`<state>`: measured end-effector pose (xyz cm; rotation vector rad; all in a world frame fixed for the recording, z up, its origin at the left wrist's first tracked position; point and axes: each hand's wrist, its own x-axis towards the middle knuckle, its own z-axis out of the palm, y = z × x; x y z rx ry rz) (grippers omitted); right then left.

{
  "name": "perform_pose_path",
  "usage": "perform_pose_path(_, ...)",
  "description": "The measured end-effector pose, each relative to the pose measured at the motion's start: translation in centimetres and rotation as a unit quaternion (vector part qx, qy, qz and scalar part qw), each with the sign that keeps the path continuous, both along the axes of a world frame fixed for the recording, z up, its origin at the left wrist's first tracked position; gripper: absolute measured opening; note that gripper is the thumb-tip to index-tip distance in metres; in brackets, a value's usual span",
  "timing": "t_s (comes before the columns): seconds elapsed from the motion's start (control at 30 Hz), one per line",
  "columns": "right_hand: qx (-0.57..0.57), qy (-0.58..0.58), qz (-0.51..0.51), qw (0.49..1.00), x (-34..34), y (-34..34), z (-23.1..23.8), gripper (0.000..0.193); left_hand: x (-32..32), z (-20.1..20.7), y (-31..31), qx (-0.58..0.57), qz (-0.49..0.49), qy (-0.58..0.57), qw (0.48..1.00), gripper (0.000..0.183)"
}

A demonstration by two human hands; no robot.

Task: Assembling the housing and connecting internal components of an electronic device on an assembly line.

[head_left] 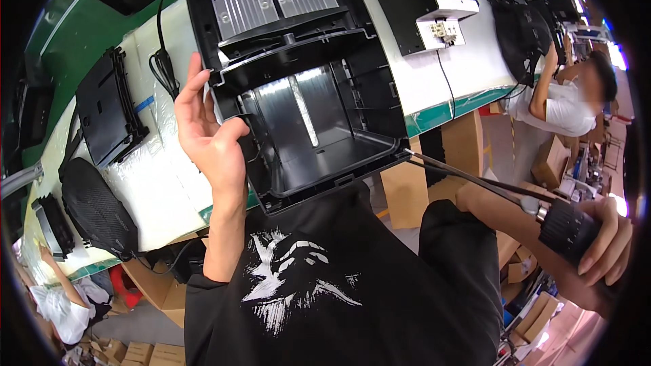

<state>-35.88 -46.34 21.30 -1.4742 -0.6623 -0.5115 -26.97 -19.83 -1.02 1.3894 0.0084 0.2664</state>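
A black plastic housing [380, 81] with a deep hollow, shiny inside wall and finned metal heat sinks [274, 1] lies in front of me, overhanging the table's near edge. My left hand [215, 142] rests along the housing's left side, fingers stretched upward and thumb against the rim. Far to the right, my right hand [607, 240] is wrapped around a black electric screwdriver [569, 230]. Its long thin bit reaches left, with the tip at the housing's near right corner. Whether a screw sits under the tip is too small to tell.
A black-and-white box-shaped unit [420, 3] stands right of the housing. To the left lie a black panel [110, 108], a dark mesh cover [100, 207] and a coiled cable [163, 71]. Cardboard boxes [405, 190] stand below the table edge. Co-workers [566, 88] work at both sides.
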Motion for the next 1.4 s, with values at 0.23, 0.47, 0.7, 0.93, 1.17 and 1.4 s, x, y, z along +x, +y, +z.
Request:
perform_pose_path(0.23,0.086,-0.055,-0.047,0.994,0.7,1.4,-4.9,0.042,-0.2,0.0,-0.1,0.026,0.001,0.002,1.0,0.069)
perform_pose_path(0.47,-0.063,0.101,0.026,0.993,0.5,-0.7,-6.8,0.054,0.0,0.0,0.0,0.048,0.005,0.001,0.999,0.069)
perform_pose_path(0.7,-0.035,0.186,0.106,0.976,0.6,-1.5,-7.8,0.016,0.0,0.0,-0.2,0.075,0.009,0.001,0.997,0.069)
perform_pose_path(0.93,-0.02,0.135,0.07,0.988,1.9,-0.1,-9.8,0.031,0.0,0.0,-0.2,0.08,0.006,0.007,0.997,0.068)
perform_pose_path(1.17,0.017,0.072,0.018,0.997,2.4,1.6,-11.4,0.05,0.0,-0.2,0.0,0.071,0.01,0.006,0.997,0.068)
perform_pose_path(1.4,0.058,0.009,-0.021,0.998,2.8,3.0,-12.8,0.069,0.0,0.0,-0.2,0.073,0.01,0.005,0.997,0.069)
